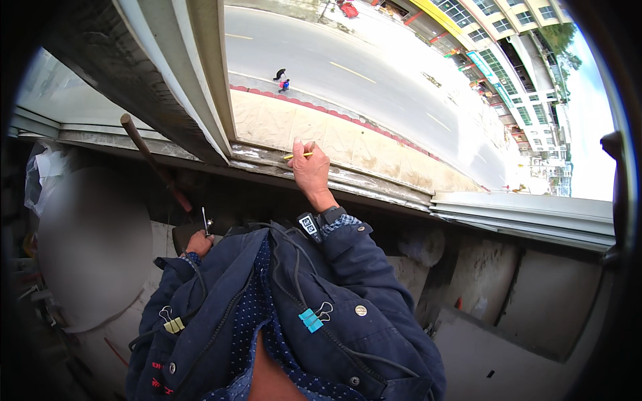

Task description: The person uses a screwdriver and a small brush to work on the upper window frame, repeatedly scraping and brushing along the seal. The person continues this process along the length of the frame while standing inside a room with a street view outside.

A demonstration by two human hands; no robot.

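My right hand point(311, 175) reaches out to the window track point(374, 179), its fingers closed round a thin yellow pencil-like stick point(289, 156). The stick lies across the fingers, just above the worn, dirty track. Lower down on the left, my left hand point(198, 243) is closed at a slim shiny metal tool point(204, 217) that points upward. The tool's exact kind is too small to make out. Near it, a wooden-handled rod point(155, 160) leans at a slant against the sill.
A pale window frame point(204, 73) rises on the left, and a sliding sash rail point(528, 212) runs to the right. Beyond the opening lie a tan ledge point(348, 140) and, far below, a street point(381, 73) with people. A white plastic bag point(48, 172) hangs at the left.
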